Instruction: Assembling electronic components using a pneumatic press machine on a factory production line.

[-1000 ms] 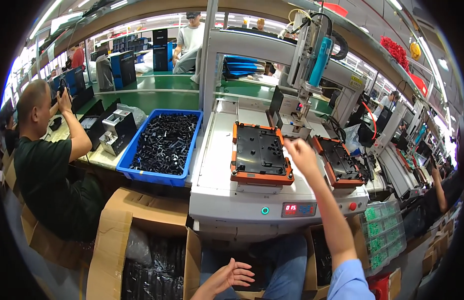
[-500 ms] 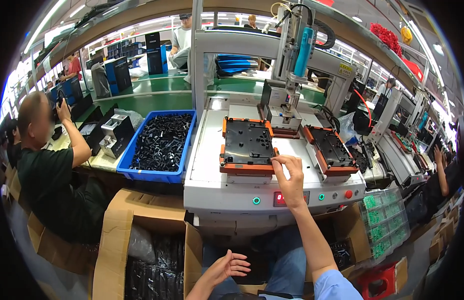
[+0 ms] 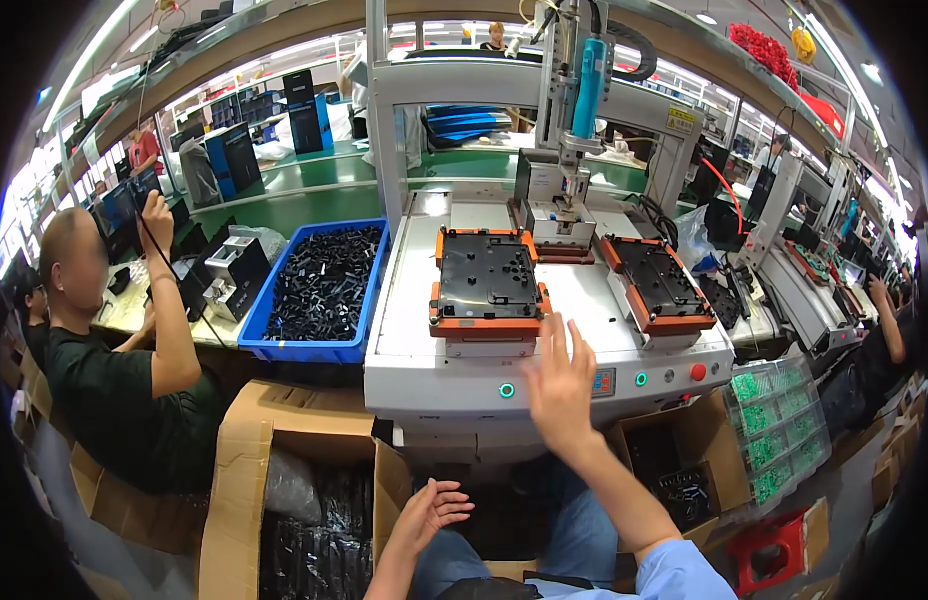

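Observation:
My right hand (image 3: 561,388) is in front of the white bench machine (image 3: 424,370), fingers stretched and apart, with nothing in them. Its fingertips come close to the near right corner of an orange fixture (image 3: 489,327), and I cannot tell whether they touch it. A flat black plastic panel (image 3: 474,275) with small raised parts lies in that fixture. To the right, a second orange fixture (image 3: 672,324) bears a similar black panel (image 3: 659,278). My left hand (image 3: 436,510) hovers over my lap beside a cardboard box, fingers loosely spread and holding nothing.
A blue bin (image 3: 302,350) of small black parts stands left of the machine. Below it is an open cardboard box (image 3: 239,500) with plastic-wrapped black pieces. A clear compartment case (image 3: 779,425) of green parts sits at the right. Another person (image 3: 124,350) works at the left.
My right hand has drawn back from the panel's near right corner, its pinched fingers now straightened. The left hand has shifted slightly left and up. The person at left has changed arm position.

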`<state>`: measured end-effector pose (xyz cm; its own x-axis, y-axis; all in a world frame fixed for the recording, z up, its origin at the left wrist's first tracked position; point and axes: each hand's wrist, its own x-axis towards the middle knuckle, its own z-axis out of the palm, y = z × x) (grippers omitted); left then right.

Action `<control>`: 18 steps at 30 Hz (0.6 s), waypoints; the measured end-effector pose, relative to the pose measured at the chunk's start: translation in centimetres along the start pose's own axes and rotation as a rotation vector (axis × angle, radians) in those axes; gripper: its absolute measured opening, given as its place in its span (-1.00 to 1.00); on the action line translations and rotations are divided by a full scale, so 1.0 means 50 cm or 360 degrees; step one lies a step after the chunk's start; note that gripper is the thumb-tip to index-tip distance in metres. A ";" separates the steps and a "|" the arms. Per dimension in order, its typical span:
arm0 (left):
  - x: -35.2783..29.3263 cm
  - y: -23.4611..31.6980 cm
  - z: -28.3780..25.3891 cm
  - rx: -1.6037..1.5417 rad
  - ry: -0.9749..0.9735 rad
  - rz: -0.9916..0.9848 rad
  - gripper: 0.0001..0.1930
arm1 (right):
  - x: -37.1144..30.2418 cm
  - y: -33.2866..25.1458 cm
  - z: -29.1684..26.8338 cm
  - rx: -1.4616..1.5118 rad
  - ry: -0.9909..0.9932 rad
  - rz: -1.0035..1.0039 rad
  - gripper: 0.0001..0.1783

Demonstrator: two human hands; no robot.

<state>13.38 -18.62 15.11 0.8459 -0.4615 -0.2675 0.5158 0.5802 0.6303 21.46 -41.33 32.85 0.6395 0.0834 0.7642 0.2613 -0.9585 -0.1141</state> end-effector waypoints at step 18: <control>0.007 -0.008 0.007 0.0289 0.0159 0.0015 -0.61 | -0.073 0.014 -0.022 0.0044 -0.0254 -0.0275 -0.68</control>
<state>13.43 -19.24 15.02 0.8645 -0.3824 -0.3262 0.4825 0.4494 0.7518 18.50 -42.61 30.70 0.6891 0.2897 0.6642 0.3952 -0.9185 -0.0094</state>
